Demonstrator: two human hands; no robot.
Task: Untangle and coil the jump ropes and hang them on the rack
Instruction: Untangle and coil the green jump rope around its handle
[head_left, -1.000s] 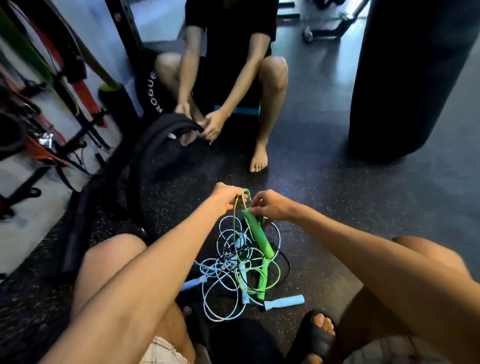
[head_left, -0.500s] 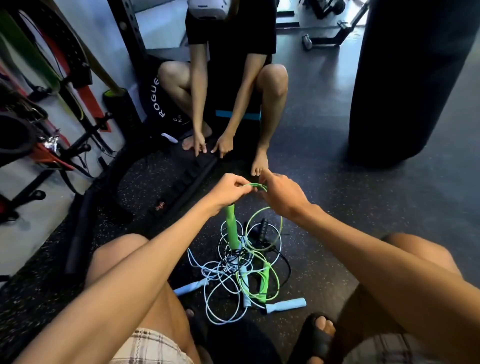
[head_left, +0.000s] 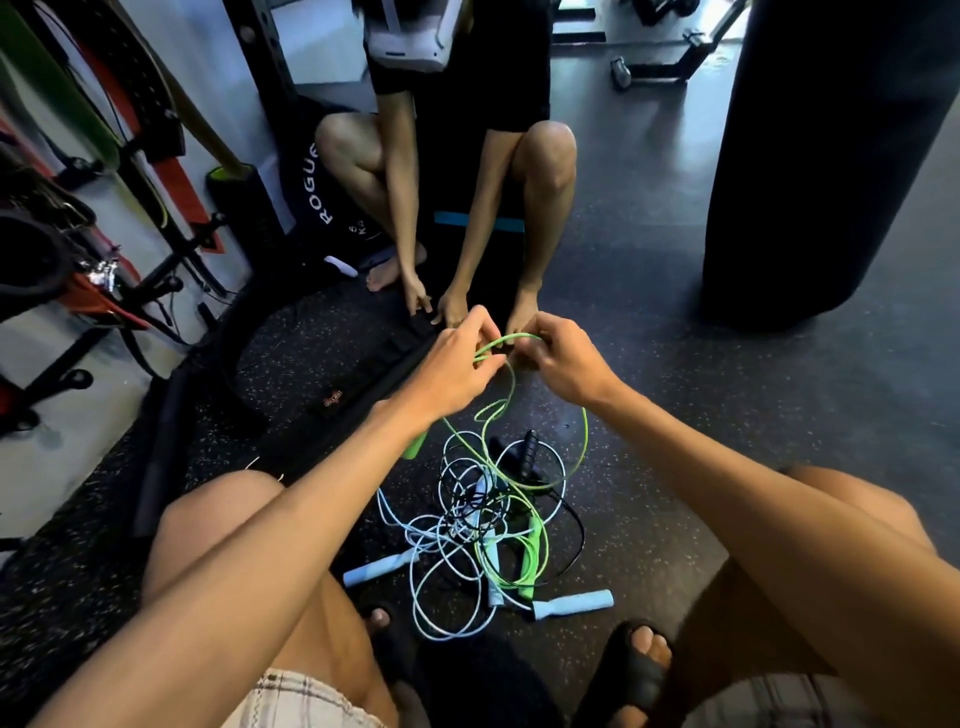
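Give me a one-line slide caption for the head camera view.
Left hand and right hand pinch a green jump rope above the tangled ropes on the gym floor.

We pinch green jump rope (head_left: 508, 340) between left hand (head_left: 457, 364) and right hand (head_left: 563, 361), above tangled ropes (head_left: 483, 525) on floor (head_left: 727, 415).

Speckled floor (head_left: 727, 338) bears tangled jump ropes (head_left: 530, 553), seemingly three.
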